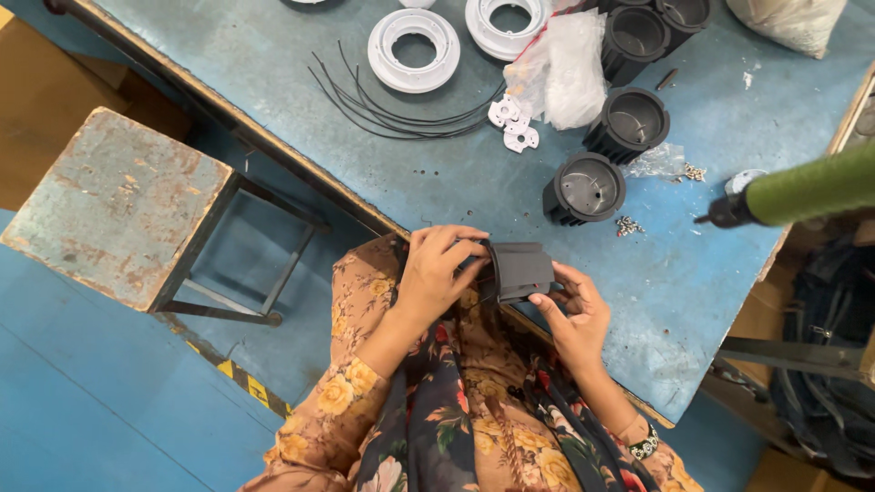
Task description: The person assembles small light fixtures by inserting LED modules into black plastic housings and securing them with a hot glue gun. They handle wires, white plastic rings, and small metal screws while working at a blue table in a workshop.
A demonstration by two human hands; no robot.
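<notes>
Both my hands hold a dark finned cylindrical housing [519,270] at the near edge of the blue table [383,173]. My left hand [436,271] grips its left end, fingers curled over the rim. My right hand [572,312] supports it from below and the right, thumb on its side. A short red wire shows at the housing's lower edge.
Several matching black housings [588,187] stand upright farther along the table, with white plastic rings [414,49], a bundle of black wires [392,114], small white plates [512,123], a clear plastic bag [570,68], loose screws [629,225] and a green-handled screwdriver [802,193]. A worn stool [114,205] stands left.
</notes>
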